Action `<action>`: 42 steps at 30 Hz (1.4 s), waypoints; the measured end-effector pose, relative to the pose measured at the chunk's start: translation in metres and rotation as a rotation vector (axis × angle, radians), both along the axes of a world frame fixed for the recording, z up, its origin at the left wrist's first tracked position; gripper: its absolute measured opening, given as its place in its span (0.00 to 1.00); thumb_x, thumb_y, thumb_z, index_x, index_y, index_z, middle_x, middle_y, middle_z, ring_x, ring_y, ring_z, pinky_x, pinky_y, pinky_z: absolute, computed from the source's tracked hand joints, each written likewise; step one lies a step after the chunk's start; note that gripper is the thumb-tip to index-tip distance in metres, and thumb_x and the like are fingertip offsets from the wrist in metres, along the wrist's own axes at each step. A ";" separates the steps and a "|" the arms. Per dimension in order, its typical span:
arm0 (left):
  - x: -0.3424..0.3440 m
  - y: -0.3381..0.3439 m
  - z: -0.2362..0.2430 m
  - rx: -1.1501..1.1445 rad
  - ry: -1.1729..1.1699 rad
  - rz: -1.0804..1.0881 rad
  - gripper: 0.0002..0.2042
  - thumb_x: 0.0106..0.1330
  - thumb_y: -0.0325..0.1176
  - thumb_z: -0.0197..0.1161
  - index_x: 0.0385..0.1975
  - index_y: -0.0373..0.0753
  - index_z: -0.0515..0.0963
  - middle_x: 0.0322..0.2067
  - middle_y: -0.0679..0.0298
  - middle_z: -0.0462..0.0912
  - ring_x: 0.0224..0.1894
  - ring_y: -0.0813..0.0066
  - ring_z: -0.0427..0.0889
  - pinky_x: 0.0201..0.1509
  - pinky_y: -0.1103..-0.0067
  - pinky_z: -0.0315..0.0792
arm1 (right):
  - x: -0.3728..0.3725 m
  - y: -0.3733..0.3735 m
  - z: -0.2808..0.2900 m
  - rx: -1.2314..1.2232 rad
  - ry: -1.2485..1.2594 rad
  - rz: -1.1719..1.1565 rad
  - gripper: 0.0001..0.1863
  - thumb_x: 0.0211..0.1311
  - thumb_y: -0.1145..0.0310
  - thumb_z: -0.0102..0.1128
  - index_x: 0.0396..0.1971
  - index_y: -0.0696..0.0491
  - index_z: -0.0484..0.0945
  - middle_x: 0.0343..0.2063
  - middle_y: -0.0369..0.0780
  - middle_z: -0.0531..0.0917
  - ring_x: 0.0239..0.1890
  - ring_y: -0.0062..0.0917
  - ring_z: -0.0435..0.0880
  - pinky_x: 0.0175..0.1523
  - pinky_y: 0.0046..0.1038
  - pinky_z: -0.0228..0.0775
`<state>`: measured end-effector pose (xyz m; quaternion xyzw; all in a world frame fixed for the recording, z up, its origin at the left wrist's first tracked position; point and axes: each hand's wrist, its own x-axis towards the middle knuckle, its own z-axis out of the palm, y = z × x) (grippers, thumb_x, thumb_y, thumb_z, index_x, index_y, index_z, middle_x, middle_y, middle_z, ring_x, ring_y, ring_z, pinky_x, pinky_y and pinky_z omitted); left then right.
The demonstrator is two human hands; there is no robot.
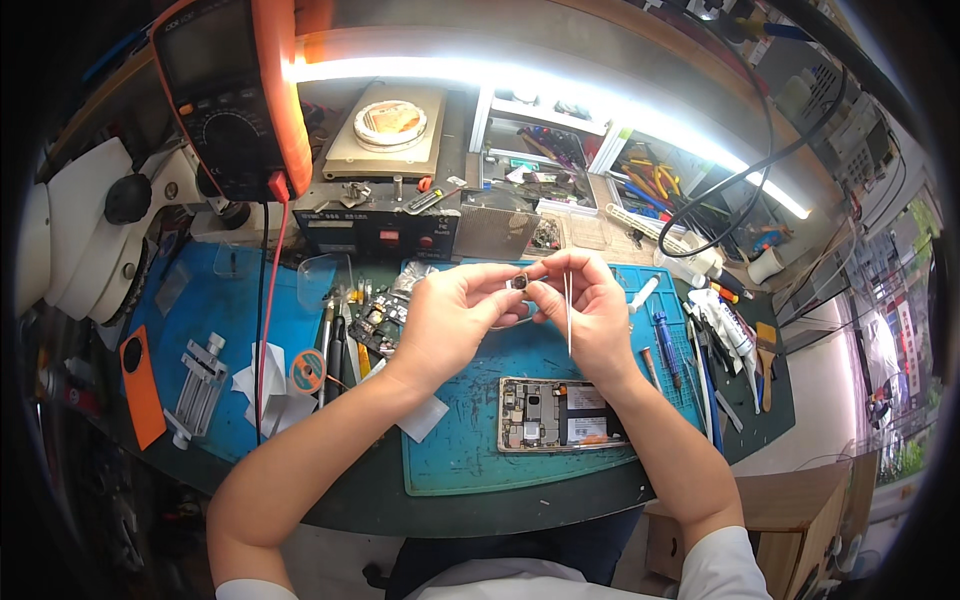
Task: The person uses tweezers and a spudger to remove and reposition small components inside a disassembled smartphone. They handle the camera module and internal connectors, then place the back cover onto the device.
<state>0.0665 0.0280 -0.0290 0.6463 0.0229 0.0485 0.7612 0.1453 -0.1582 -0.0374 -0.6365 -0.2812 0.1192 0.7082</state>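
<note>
Raised above the blue mat [440, 440], my two hands meet at their fingertips around a small phone camera module [519, 282], dark with a round lens-like face. My left hand [447, 318] is closed, pinching it between thumb and fingers. The thumb and forefinger of my right hand [590, 312] close on its other side. Thin metal tweezers [569, 315] are tucked in the same right hand, pointing down. Below the hands lies an opened phone [541, 418], its circuit board and battery exposed; my right forearm passes over its right end.
An orange multimeter [235, 110] hangs at upper left, its leads trailing down. A microscope [100, 220] stands far left, near a metal clamp [200, 385]. Loose phone parts [378, 322] lie left of the hands. Screwdrivers [664, 345] and a brush [766, 365] lie right.
</note>
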 end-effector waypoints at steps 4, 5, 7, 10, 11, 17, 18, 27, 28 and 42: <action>0.001 -0.002 -0.003 -0.077 -0.007 0.022 0.14 0.80 0.25 0.66 0.61 0.30 0.85 0.51 0.55 0.92 0.47 0.73 0.93 0.53 0.79 0.88 | 0.002 -0.001 -0.003 0.008 -0.030 0.019 0.18 0.76 0.76 0.71 0.59 0.58 0.76 0.52 0.41 0.87 0.51 0.21 0.87 0.56 0.25 0.84; 0.002 -0.001 -0.003 -0.078 0.000 0.018 0.14 0.80 0.25 0.65 0.61 0.29 0.85 0.50 0.55 0.92 0.47 0.73 0.93 0.53 0.79 0.88 | 0.003 -0.002 -0.005 0.014 -0.046 0.027 0.18 0.76 0.76 0.70 0.59 0.58 0.76 0.52 0.42 0.87 0.52 0.21 0.87 0.58 0.26 0.83; 0.001 0.001 -0.003 -0.075 0.015 0.016 0.14 0.80 0.25 0.65 0.61 0.28 0.84 0.50 0.54 0.92 0.47 0.72 0.93 0.53 0.79 0.88 | 0.002 -0.001 -0.003 0.006 -0.040 0.028 0.18 0.76 0.77 0.70 0.60 0.59 0.75 0.52 0.42 0.87 0.53 0.22 0.87 0.60 0.27 0.82; 0.000 0.000 -0.002 -0.095 0.035 0.027 0.15 0.81 0.25 0.65 0.61 0.25 0.83 0.50 0.52 0.92 0.47 0.72 0.93 0.54 0.79 0.88 | 0.002 -0.001 -0.003 0.005 -0.035 0.030 0.18 0.75 0.78 0.70 0.60 0.59 0.75 0.52 0.42 0.86 0.54 0.22 0.86 0.61 0.27 0.82; 0.000 0.000 -0.002 -0.099 0.042 0.025 0.15 0.81 0.25 0.65 0.61 0.25 0.83 0.50 0.51 0.92 0.47 0.72 0.93 0.54 0.79 0.88 | 0.002 -0.001 -0.003 0.006 -0.035 0.031 0.18 0.75 0.78 0.70 0.60 0.58 0.75 0.52 0.41 0.86 0.54 0.22 0.86 0.61 0.27 0.82; 0.003 0.001 -0.001 -0.145 0.103 0.022 0.14 0.81 0.25 0.65 0.59 0.23 0.83 0.50 0.50 0.91 0.48 0.70 0.94 0.54 0.79 0.89 | 0.002 0.000 -0.007 -0.024 -0.104 -0.028 0.18 0.75 0.77 0.71 0.59 0.57 0.76 0.52 0.41 0.88 0.51 0.21 0.88 0.51 0.23 0.84; 0.002 0.001 0.000 -0.140 0.110 0.025 0.14 0.81 0.25 0.65 0.59 0.23 0.83 0.50 0.50 0.91 0.48 0.70 0.94 0.54 0.79 0.89 | 0.002 0.000 -0.008 -0.028 -0.090 -0.031 0.18 0.74 0.78 0.70 0.59 0.57 0.76 0.51 0.40 0.87 0.52 0.20 0.87 0.54 0.24 0.84; 0.009 0.001 -0.012 0.023 0.065 0.060 0.14 0.81 0.25 0.64 0.60 0.24 0.83 0.51 0.51 0.91 0.48 0.68 0.94 0.51 0.77 0.90 | 0.007 -0.002 -0.006 -0.107 -0.041 -0.091 0.20 0.74 0.78 0.70 0.61 0.56 0.76 0.51 0.40 0.88 0.50 0.19 0.88 0.49 0.21 0.83; 0.009 0.001 -0.012 0.036 0.064 0.059 0.14 0.81 0.25 0.64 0.60 0.24 0.83 0.51 0.51 0.91 0.48 0.67 0.94 0.49 0.77 0.90 | 0.007 -0.002 -0.006 -0.108 -0.038 -0.095 0.20 0.74 0.77 0.70 0.61 0.56 0.76 0.52 0.40 0.88 0.50 0.20 0.88 0.49 0.21 0.83; 0.000 -0.001 -0.002 0.334 -0.067 0.090 0.14 0.76 0.23 0.68 0.59 0.33 0.85 0.48 0.56 0.92 0.44 0.71 0.95 0.36 0.79 0.89 | 0.005 -0.001 -0.006 -0.083 0.003 -0.058 0.20 0.74 0.76 0.71 0.61 0.56 0.76 0.51 0.40 0.87 0.50 0.20 0.89 0.50 0.22 0.84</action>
